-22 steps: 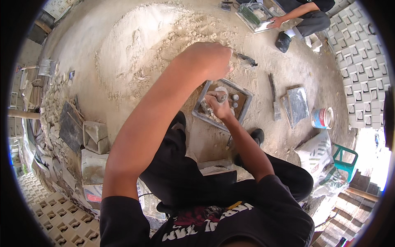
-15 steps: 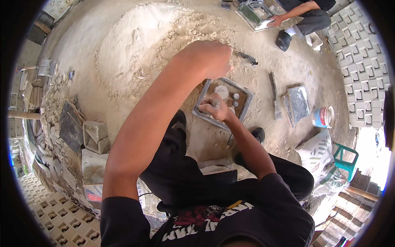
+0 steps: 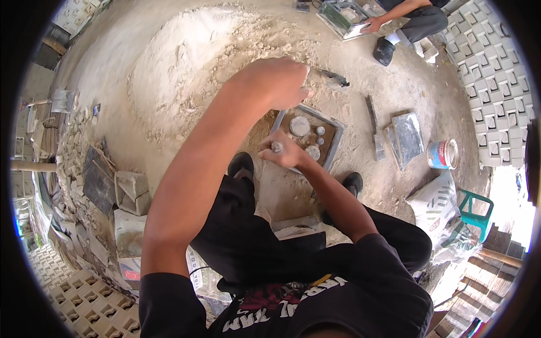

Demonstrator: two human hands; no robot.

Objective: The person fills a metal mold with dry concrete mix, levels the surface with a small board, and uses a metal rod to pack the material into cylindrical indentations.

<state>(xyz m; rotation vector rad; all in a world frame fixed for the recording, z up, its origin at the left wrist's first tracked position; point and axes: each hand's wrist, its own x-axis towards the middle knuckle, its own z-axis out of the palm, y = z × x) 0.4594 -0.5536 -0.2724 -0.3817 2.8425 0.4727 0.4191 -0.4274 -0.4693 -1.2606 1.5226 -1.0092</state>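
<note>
In front of me on the ground lies a square grey frame (image 3: 336, 137) with a sandy bed inside. Round pale pieces, two large discs (image 3: 299, 126) and smaller ones (image 3: 320, 130), sit in it. My right hand (image 3: 284, 150) is a closed fist over the frame's near left side. A grey rounded end (image 3: 276, 146) pokes up out of that fist; the rest of this thing is hidden. Beyond the frame's far left corner hangs my left hand (image 3: 290, 83), wrist bent, thumb apart. Its other fingers are mostly hidden behind the hand's back.
A pale powder heap (image 3: 186, 62) spreads at the far left. Right of the frame lie a long dark tool (image 3: 374, 127), flat grey plates (image 3: 407, 139), a bucket (image 3: 442, 154), a sack (image 3: 433, 205) and a green stool (image 3: 476, 213). Another person's hand (image 3: 372, 25) touches a box-like frame (image 3: 344, 19).
My right hand has moved left and a little nearer me, uncovering more of the pale discs. My left hand has shifted slightly left in the view.
</note>
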